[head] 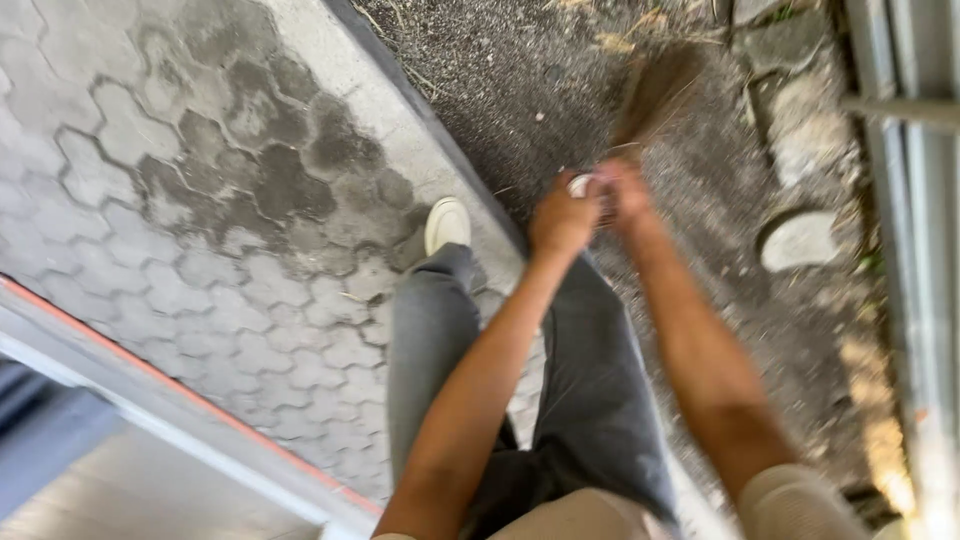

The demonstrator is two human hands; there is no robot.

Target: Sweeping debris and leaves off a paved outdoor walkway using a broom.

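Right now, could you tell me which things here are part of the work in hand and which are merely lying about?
In use:
- broom, bristles over the dark dirt strip
- left hand and right hand, both gripping its handle

Lying about:
- flat stones
- hexagonal paving
- metal rail

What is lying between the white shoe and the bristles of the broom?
In the head view, the dark curb edge and a strip of dark dirt ground lie between the white shoe and the broom bristles.
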